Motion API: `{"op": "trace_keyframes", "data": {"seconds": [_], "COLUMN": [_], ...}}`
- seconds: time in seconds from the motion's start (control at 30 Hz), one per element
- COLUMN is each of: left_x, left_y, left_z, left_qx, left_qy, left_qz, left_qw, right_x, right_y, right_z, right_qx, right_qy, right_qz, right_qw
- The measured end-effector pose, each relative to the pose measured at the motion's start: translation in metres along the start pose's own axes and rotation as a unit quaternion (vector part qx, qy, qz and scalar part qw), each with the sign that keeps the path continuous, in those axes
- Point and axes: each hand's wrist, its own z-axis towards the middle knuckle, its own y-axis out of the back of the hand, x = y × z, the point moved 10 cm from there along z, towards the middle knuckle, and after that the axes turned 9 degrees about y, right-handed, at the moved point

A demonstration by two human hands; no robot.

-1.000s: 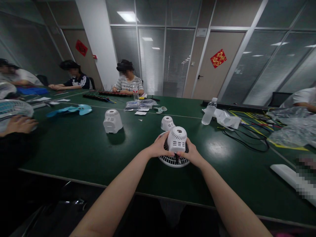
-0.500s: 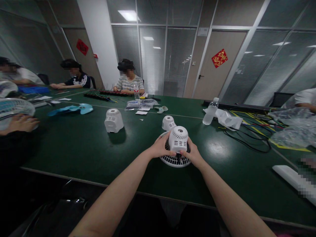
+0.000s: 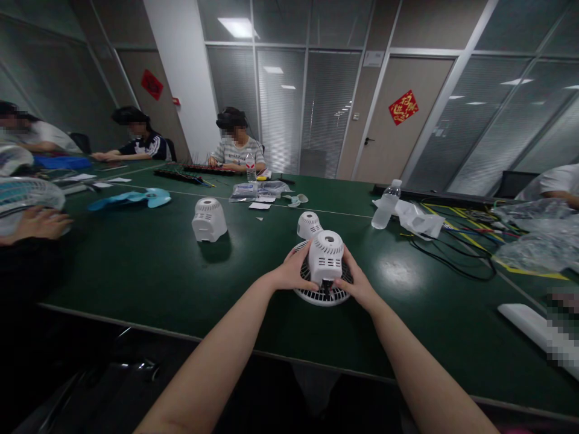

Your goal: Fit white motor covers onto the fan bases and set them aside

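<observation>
A white fan motor housing (image 3: 325,256) stands upright on a white round fan grille (image 3: 322,295) lying flat on the green table (image 3: 149,265). My left hand (image 3: 292,269) wraps its fingers round the housing's left side. My right hand (image 3: 357,280) grips the housing's right side low down, fingers curled near a dark part at its base. Both hands are closed on the housing.
Two more white housings stand behind, one (image 3: 308,225) close by and one (image 3: 208,219) to the left. A water bottle (image 3: 386,205), crumpled plastic, cables (image 3: 452,253) and bags lie right. Blue fan blades (image 3: 131,199) and another person's hand (image 3: 34,223) lie left. Other people sit at the far side.
The housing has stayed on the grille while my hands shifted slightly round it; my right hand's fingers have moved a little higher along its side.
</observation>
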Motion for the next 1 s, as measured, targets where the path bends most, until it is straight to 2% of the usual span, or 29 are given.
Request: {"op": "trace_keyframes", "data": {"seconds": [0.1, 0.2, 0.4, 0.67, 0.83, 0.9, 1.0], "left_x": [0.008, 0.007, 0.0, -0.007, -0.008, -0.005, 0.002], "left_y": [0.005, 0.012, 0.016, 0.016, 0.014, 0.017, 0.03], "left_z": [-0.001, -0.002, -0.007, -0.01, -0.012, -0.012, -0.01], "left_qx": [0.003, -0.006, -0.016, -0.016, -0.02, -0.029, -0.08], "left_qy": [0.019, 0.013, 0.021, 0.03, 0.005, 0.008, 0.007], "left_qz": [-0.05, -0.085, -0.067, -0.04, -0.052, -0.066, -0.114], "left_qw": [0.999, 0.996, 0.997, 0.999, 0.998, 0.997, 0.99], "right_x": [0.006, 0.004, -0.004, -0.003, -0.001, 0.0, -0.009], "right_y": [0.002, 0.003, 0.004, 0.008, 0.006, 0.009, 0.027], "right_z": [-0.003, -0.004, -0.006, -0.006, -0.007, -0.008, -0.012], "right_qx": [-0.001, -0.009, -0.041, -0.047, -0.051, -0.075, -0.163], "right_qy": [0.026, 0.018, 0.0, -0.005, -0.002, 0.005, -0.019], "right_qz": [0.074, 0.092, 0.079, 0.054, 0.065, 0.085, 0.088], "right_qw": [0.997, 0.996, 0.996, 0.997, 0.997, 0.994, 0.983]}}
